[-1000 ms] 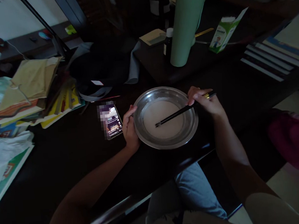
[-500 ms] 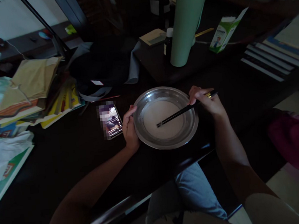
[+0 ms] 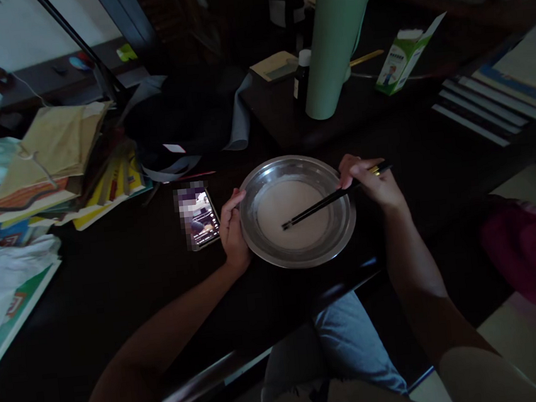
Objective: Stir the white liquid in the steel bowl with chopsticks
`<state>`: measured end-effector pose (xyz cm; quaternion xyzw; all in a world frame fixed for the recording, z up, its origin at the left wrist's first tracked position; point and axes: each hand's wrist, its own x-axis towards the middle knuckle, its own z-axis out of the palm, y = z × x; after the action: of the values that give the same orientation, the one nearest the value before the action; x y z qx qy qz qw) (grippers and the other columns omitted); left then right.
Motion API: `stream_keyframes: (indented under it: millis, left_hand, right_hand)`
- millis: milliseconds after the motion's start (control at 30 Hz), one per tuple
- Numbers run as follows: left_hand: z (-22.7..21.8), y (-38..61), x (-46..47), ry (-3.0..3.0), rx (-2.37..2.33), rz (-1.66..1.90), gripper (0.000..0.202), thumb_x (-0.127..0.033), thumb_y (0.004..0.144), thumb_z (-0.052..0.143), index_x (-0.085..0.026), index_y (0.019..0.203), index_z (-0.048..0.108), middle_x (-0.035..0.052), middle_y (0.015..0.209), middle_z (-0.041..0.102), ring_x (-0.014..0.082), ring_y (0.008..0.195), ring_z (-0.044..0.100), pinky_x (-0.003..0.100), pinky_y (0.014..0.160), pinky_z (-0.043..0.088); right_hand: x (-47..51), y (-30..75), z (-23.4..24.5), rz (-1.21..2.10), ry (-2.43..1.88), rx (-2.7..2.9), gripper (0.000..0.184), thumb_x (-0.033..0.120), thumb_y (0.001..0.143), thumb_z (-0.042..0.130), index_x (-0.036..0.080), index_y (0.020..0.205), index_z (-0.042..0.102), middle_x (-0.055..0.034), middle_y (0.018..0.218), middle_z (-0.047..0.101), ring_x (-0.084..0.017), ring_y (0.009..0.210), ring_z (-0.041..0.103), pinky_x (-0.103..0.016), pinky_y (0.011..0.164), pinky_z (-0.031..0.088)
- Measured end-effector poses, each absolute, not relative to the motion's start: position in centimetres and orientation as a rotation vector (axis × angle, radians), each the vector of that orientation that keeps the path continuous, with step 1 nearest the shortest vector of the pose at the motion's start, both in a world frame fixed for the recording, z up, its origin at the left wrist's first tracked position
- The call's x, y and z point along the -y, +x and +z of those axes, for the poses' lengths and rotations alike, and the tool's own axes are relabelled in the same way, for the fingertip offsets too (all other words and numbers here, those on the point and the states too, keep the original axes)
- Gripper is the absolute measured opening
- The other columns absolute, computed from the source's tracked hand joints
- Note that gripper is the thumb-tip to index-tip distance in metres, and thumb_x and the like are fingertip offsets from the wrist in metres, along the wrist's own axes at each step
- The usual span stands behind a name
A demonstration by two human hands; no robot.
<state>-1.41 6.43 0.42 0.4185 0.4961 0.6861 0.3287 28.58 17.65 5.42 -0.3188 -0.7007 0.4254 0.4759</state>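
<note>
A round metal basin stands on the dark table in front of me, with a whitish liquid in it. My left hand grips the basin's left rim, fingers curled against its side. In my right hand, at the right rim, is a pair of black chopsticks with gold-coloured upper ends. They slant down to the left, held close together, and their tips are at the liquid near the middle of the basin. Whether the tips dip below the surface is hard to tell.
Left of the basin lies a lit phone. Beyond it are a black bag and stacked papers and books. A tall green flask, a dark bottle and a green-white box stand behind. More books lie right.
The chopstick tips have shifted very slightly to the right and down in the basin. Both hands and the basin stay in place.
</note>
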Motion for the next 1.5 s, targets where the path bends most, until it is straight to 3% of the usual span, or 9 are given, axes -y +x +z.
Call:
stream_keyframes:
  millis: [167,367,533,700,900,1133,1367,1500]
  left_hand:
    - [0.50,-1.29,-6.44,1.073,-1.303,1.798,0.029,-0.054,0.102,0.067,-0.033,0.117,0.083,0.0034,0.140,0.078,0.0302,0.154,0.056,0.056,0.137,0.034]
    - [0.57,-1.26,-6.39,1.072,-1.304,1.807,0.029,-0.052,0.102,0.068,-0.032,0.117,0.082,0.0052,0.139,0.078,0.0310,0.155,0.056,0.057,0.137,0.034]
    - [0.48,-1.38,-6.36,1.085,-1.303,1.790,0.030,-0.055,0.103,0.067,-0.034,0.118,0.082,0.0028,0.142,0.077,0.0296,0.155,0.056,0.056,0.137,0.035]
    - [0.49,-1.37,-6.33,1.081,-1.296,1.789,0.030,-0.054,0.103,0.067,-0.034,0.119,0.082,0.0030,0.145,0.076,0.0298,0.155,0.055,0.056,0.136,0.035]
    - [0.26,-1.39,-6.35,1.051,-1.299,1.787,0.030,-0.053,0.103,0.067,-0.032,0.119,0.081,0.0053,0.144,0.075,0.0314,0.156,0.055,0.056,0.136,0.035]
    - [0.21,-1.40,-6.32,1.047,-1.290,1.782,0.034,-0.057,0.102,0.069,-0.031,0.121,0.082,0.0049,0.147,0.074,0.0303,0.157,0.053,0.054,0.136,0.035]
    - [0.15,-1.46,-6.42,1.057,-1.285,1.795,0.034,-0.058,0.101,0.070,-0.032,0.119,0.082,0.0035,0.144,0.076,0.0305,0.156,0.055,0.054,0.137,0.034]
    - [0.06,-1.56,-6.41,1.076,-1.286,1.784,0.032,-0.057,0.102,0.068,-0.033,0.119,0.082,0.0024,0.142,0.077,0.0290,0.155,0.055,0.054,0.136,0.035]
  right_hand:
    - [-17.71,28.28,5.70,0.997,-0.853,1.766,0.045,0.070,0.092,0.072,0.033,0.069,0.080,-0.0016,0.073,0.079,-0.025,0.084,0.072,-0.048,0.092,0.053]
    - [-17.98,28.64,5.39,0.942,-0.858,1.556,0.055,0.075,0.090,0.070,0.031,0.057,0.073,-0.0018,0.060,0.068,-0.023,0.068,0.063,-0.048,0.082,0.054]
    - [-17.56,28.42,5.73,1.037,-0.807,1.772,0.047,0.070,0.094,0.070,0.034,0.064,0.079,-0.0007,0.065,0.073,-0.024,0.078,0.069,-0.051,0.092,0.052]
    - [-17.75,28.27,5.73,0.988,-0.863,1.752,0.045,0.071,0.091,0.072,0.032,0.068,0.080,-0.0018,0.072,0.076,-0.025,0.081,0.071,-0.049,0.087,0.054]
    - [-17.83,28.69,5.28,0.958,-0.795,1.581,0.049,0.067,0.095,0.070,0.032,0.060,0.076,-0.0008,0.062,0.069,-0.023,0.070,0.064,-0.049,0.087,0.053]
    - [-17.62,28.16,6.04,1.039,-0.769,1.833,0.042,0.066,0.095,0.072,0.032,0.072,0.083,-0.0016,0.073,0.079,-0.024,0.084,0.073,-0.045,0.086,0.054]
    - [-18.07,28.75,5.22,0.918,-0.832,1.591,0.049,0.067,0.095,0.071,0.029,0.064,0.077,-0.0015,0.067,0.069,-0.020,0.070,0.066,-0.044,0.080,0.053]
    - [-17.86,28.79,5.26,0.970,-0.788,1.683,0.050,0.066,0.097,0.069,0.030,0.062,0.076,-0.0007,0.063,0.069,-0.021,0.073,0.067,-0.046,0.087,0.054]
